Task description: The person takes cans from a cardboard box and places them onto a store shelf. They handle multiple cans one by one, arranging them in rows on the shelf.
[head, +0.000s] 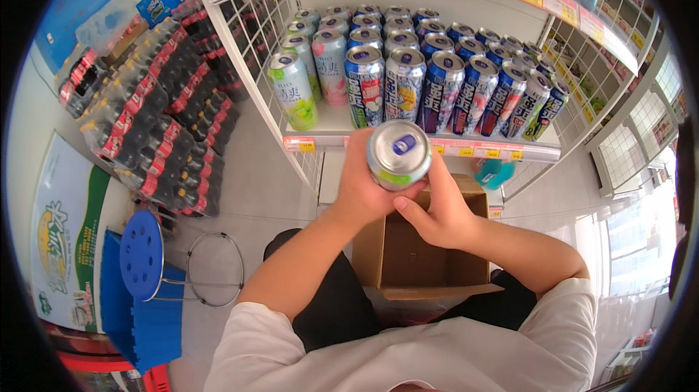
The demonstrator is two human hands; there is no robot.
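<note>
A drink can [400,153] with a silver lid, purple pull tab and green-and-pale side stands upright between my hands, in front of the shelf edge. My left hand [357,182] wraps around its left side and underneath. My right hand [446,212] holds it from the right, with the thumb low near the left hand's fingers. Behind it, several rows of tall cans [405,86] fill the white shelf [327,119]. A pale green RIO can [293,94] is at the front left of those rows. Below my hands sits an open cardboard box [437,266] between my knees.
Wrapped packs of dark bottles [158,119] are stacked at the left. A round blue stool [143,255] with metal legs lies tipped beside a blue bin [155,321]. Wire-grid side panels [267,37] flank the shelf. A teal item [494,172] is under its right end.
</note>
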